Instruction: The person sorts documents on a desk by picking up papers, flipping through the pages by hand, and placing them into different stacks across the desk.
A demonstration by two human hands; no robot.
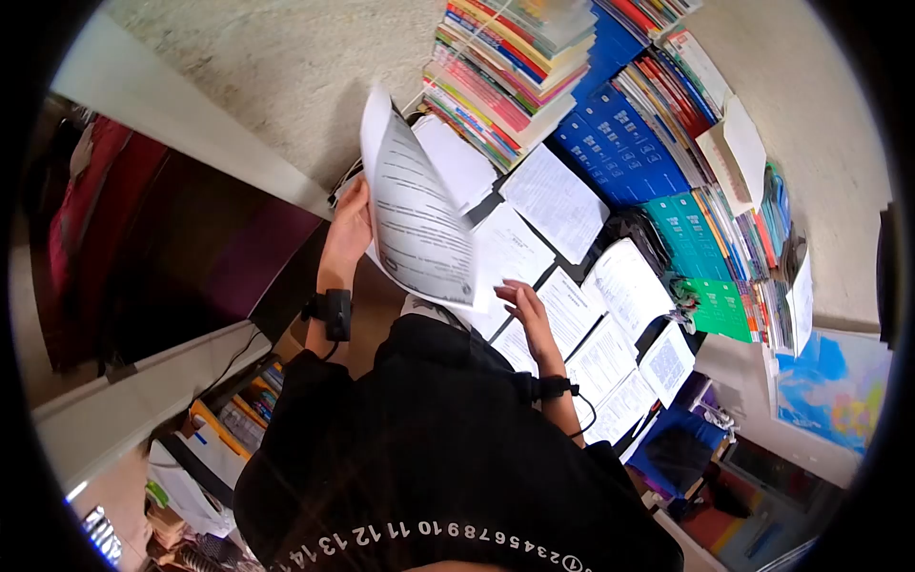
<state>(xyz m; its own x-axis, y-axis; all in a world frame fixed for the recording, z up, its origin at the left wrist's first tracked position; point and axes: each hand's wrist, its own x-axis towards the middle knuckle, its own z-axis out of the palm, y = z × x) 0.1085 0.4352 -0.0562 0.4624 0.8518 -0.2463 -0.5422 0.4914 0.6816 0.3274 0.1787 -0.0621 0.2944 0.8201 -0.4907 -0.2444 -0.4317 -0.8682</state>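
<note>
A curved stack of printed sheets [419,214] stands raised at the left of the desk, its lower edge bent toward my body. My left hand [353,217] is closed on its left edge. Beyond the stack's lower right corner, my right hand [526,310] hovers over or rests on the papers with its fingers apart, holding nothing. Under and around it lie a printed sheet [570,310] and a white page [510,250]. Farther right is an open booklet [629,286].
Tall piles of books [505,76] stand at the desk's back, beside blue boxes [620,148], teal boxes [688,236] and a green box [720,307]. A handwritten sheet [555,202] lies before them. A shelf of books [253,410] is at lower left.
</note>
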